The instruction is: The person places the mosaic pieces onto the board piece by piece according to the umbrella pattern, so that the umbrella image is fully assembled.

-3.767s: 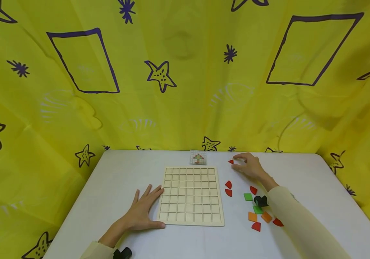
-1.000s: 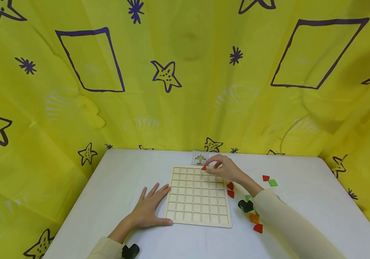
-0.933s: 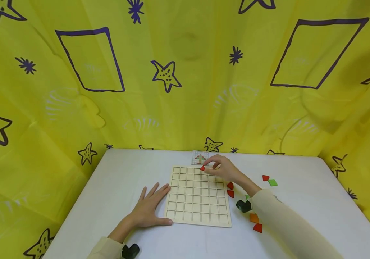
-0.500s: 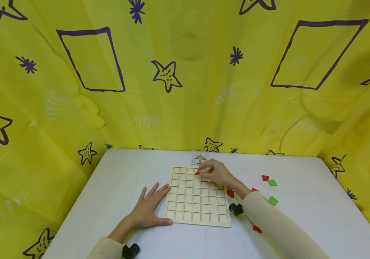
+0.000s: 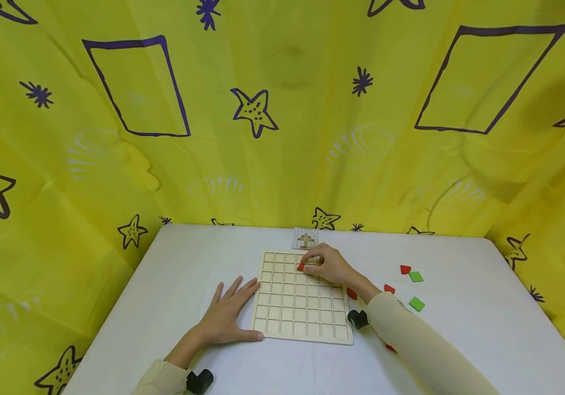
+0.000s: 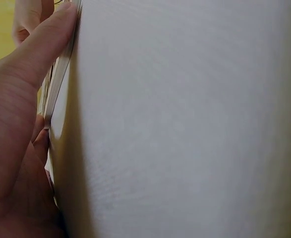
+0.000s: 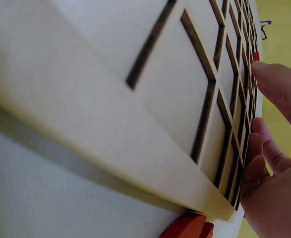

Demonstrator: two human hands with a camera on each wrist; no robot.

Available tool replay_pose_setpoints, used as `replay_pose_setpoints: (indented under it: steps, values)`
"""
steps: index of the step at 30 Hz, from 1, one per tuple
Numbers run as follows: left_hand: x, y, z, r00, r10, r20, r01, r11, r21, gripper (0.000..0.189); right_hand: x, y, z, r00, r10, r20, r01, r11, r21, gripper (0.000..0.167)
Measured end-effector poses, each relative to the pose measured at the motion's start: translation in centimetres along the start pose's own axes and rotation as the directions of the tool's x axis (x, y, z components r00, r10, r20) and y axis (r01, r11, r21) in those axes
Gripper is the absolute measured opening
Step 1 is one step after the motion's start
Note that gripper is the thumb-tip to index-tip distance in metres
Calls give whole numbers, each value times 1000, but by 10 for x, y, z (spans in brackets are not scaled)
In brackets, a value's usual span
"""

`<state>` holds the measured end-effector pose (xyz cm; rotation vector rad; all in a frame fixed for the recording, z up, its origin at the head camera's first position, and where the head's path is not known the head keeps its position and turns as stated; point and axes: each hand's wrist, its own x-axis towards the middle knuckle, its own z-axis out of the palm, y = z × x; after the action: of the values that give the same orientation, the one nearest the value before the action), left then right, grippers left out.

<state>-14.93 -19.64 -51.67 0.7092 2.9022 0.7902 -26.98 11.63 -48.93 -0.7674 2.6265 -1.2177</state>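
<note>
A pale wooden grid board (image 5: pixel 287 312) lies on the white table, with rows of square recesses. My right hand (image 5: pixel 334 267) reaches over its far part and pinches a small red wedge-shaped tile (image 5: pixel 301 267) between thumb and forefinger, near the second row; whether the tile sits in a recess I cannot tell. In the right wrist view the red tile (image 7: pixel 256 56) shows just past a fingertip, mostly hidden. My left hand (image 5: pixel 225 318) lies spread at the board's left side, with fingertips and thumb against its edge. The left wrist view shows the thumb on the board's rim (image 6: pixel 61 82).
Behind the board lies a small picture card (image 5: pixel 305 239) with a coloured grid pattern. To the right are a red tile (image 5: pixel 405 269), a green square tile (image 5: pixel 416 276), another green tile (image 5: pixel 417 304) and more red ones, some partly behind my sleeve. A yellow curtain (image 5: pixel 282 164) stands behind the table.
My right hand has carried the red tile left from the table beyond the board's right side to its far edge, then slightly nearer onto the grid. My left hand keeps its place against the board.
</note>
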Motion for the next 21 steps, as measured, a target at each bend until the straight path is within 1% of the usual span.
replay_pose_setpoints:
  steps: [5,9,18,21]
  values:
    - [1,3,-4,999,-24,25,24,1000,3,115,-1,-1,0,1000,8,17,-8,1000,-3,15]
    - [2,5,-6,998,-46,50,45,999,25,115,-1,-3,-1,999,11,38,-11,1000,-6,15]
    - [1,5,-5,1000,-20,21,20,1000,16,116,0,-5,-1,998,29,49,-29,1000,-12,15]
    - [1,5,-5,999,-32,37,31,999,23,116,0,-5,0,998,35,48,-35,999,-14,15]
